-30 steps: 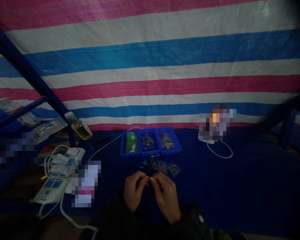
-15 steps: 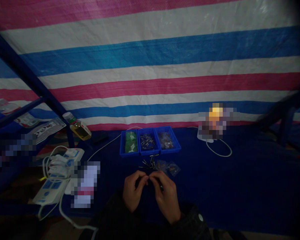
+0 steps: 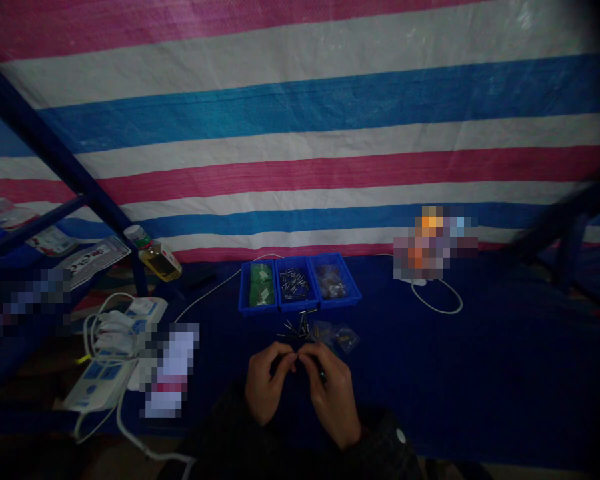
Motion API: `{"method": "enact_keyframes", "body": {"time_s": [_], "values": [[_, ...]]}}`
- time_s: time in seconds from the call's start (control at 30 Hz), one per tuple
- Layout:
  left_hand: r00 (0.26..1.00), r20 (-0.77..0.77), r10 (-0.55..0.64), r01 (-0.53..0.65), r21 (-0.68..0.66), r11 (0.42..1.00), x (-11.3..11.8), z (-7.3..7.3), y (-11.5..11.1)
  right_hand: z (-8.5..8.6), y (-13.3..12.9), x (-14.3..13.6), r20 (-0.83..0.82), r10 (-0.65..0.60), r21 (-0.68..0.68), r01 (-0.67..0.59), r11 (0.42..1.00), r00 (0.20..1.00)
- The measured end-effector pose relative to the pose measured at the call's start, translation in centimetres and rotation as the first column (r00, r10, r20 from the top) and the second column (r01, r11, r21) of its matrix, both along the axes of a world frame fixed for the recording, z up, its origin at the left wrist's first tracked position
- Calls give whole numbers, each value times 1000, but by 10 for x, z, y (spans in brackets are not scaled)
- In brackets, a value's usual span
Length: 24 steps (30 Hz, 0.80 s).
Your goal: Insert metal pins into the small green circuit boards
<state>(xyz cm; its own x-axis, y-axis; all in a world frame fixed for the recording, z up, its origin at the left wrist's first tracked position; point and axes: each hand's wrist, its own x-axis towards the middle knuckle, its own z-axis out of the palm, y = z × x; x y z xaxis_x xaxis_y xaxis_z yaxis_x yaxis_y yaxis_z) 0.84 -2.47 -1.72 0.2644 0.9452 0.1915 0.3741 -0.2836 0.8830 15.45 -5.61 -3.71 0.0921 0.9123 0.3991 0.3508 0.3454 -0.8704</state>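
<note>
My left hand (image 3: pixel 269 383) and my right hand (image 3: pixel 333 393) meet at the fingertips low in the middle of the view. Each is closed in a pinch, and whatever sits between the fingertips is too small to make out. A small dark shiny piece shows by the curled fingers of my right hand. Just beyond the hands lie several loose thin metal pins (image 3: pixel 300 325) and small clear plastic bags (image 3: pixel 347 338) with brassy bits inside. Behind them stands a blue three-part tray (image 3: pixel 259 309) holding green packets (image 3: pixel 261 285), more metal pins (image 3: pixel 295 283) and clear bags (image 3: pixel 331 281).
A white power strip (image 3: pixel 93 393) with plugs and cables is at the left, near a blurred-out object (image 3: pixel 173 370). A bottle of yellowish liquid (image 3: pixel 160 257) stands behind it. A white cable (image 3: pixel 437 310) loops at the right. A striped sheet (image 3: pixel 300 160) hangs behind the blue tabletop (image 3: pixel 455 387).
Almost nothing differs. Both hands keep the same fingertip-to-fingertip pinch, and the whole view has shifted very slightly.
</note>
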Motion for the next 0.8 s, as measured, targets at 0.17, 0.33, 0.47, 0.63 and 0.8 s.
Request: {"method": "enact_keyframes", "body": {"time_s": [0.17,0.33,0.47,0.63,0.8], "values": [[1000,6,-4,4,-11,1000,0,0,0,2,0,0,-9,10,9,-9,1000,1000],[1000,18,9,-8,-8,1000,0,0,0,6,0,0,-26,6,19,-5,1000,1000],[1000,23,1,-1,-12,1000,0,-2,0,5,0,0,-15,-4,12,4,1000,1000],[1000,16,6,-5,-16,1000,0,-3,0,1,0,0,5,-65,42,65,997,998],[1000,19,1,0,-33,999,1,-2,0,0,1,0,8,-78,29,78,997,997]]}}
